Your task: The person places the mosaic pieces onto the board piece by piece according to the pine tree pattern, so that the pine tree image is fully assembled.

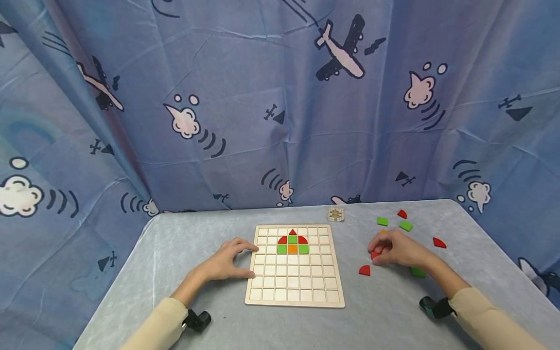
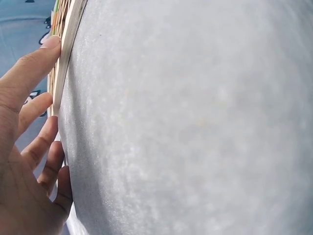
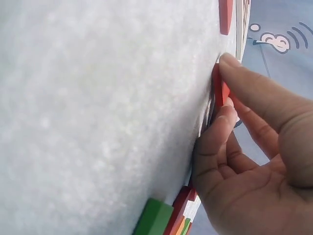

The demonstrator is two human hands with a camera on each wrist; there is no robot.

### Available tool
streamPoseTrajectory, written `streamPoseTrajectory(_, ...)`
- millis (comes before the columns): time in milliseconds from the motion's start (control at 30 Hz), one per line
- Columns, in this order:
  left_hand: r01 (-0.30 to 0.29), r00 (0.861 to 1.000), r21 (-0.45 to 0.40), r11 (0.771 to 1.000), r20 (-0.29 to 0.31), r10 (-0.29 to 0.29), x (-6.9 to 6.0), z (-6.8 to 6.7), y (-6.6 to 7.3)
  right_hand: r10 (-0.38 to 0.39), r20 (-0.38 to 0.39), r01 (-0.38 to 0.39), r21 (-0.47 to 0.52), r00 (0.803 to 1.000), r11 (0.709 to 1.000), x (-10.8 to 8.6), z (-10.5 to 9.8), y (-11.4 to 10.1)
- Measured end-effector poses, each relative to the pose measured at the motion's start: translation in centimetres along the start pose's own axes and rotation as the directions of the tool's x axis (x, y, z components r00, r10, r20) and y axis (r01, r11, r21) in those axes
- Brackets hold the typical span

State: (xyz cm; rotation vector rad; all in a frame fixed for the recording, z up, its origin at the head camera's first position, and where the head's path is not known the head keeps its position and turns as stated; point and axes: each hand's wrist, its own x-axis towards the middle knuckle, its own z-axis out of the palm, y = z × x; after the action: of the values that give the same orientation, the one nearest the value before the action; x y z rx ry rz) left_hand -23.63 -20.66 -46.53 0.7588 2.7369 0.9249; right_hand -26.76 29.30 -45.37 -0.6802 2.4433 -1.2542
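Note:
A pale wooden grid board [image 1: 293, 283] lies on the table. Red, green and orange tiles fill several squares near its top, with a red triangle tile [image 1: 292, 232] uppermost. My left hand [image 1: 225, 261] touches the board's left edge with thumb and fingertips spread; the left wrist view shows the fingers fairly straight along the board's side. To the right of the board, my right hand [image 1: 401, 248] pinches a red tile [image 3: 218, 85] between thumb and fingers, close to the tabletop. Its full outline is hidden by the fingers. Nearest to that hand lies a red quarter-circle tile [image 1: 365, 270].
Loose tiles surround my right hand: green squares [image 1: 406, 226], red quarter-circles [image 1: 439, 242] and a partly hidden orange one [image 1: 383, 231]. A small pattern card [image 1: 336, 214] sits behind the board. A blue printed curtain [image 1: 245, 121] hangs behind the grey-covered table [image 1: 197, 233].

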Motion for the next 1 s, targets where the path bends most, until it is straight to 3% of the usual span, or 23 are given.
streamPoseTrajectory(300,-0.009,1.000,0.001,1.000,-0.002,0.009,0.0,0.0,0.0,-0.004,0.011,0.004,0.049,1.000,0.999,0.0,-0.1,0.0)
streamPoseTrajectory(533,-0.011,1.000,0.004,1.000,-0.005,0.011,0.0,0.0,-0.1,-0.014,0.026,0.014,0.028,1.000,1.000,0.2,-0.5,-0.7)
streamPoseTrajectory(1000,-0.002,1.000,0.001,1.000,-0.002,0.002,0.1,0.0,0.0,-0.006,-0.044,0.007,0.039,0.999,0.999,1.5,0.4,-2.3)
